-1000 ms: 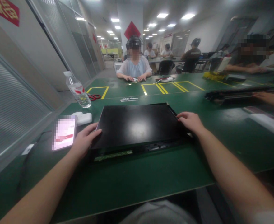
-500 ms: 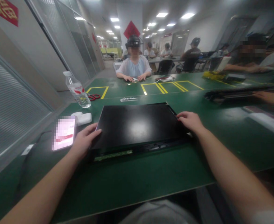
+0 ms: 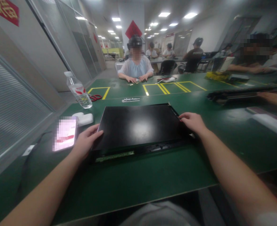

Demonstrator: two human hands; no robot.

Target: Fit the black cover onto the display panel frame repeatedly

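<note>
The black panel (image 3: 138,127) is held only at its side edges by half-curled fingers of left hand (image 3: 85,142) and right hand (image 3: 193,122); uneven pressure could crack it.

Two bare forearms reach forward from the lower corners, spread wide apart. The left grip (image 3: 85,142) lies palm down, fingers loosely curled, thumb pointing inward. The right grip (image 3: 193,122) is palm down, fingers bent, knuckles raised.

Green table (image 3: 138,179) holds one black display panel (image 3: 138,127), one water bottle (image 3: 78,91), one phone (image 3: 65,134), one red scissors (image 3: 95,97), two hands: left hand (image 3: 85,142), right hand (image 3: 193,122).
</note>
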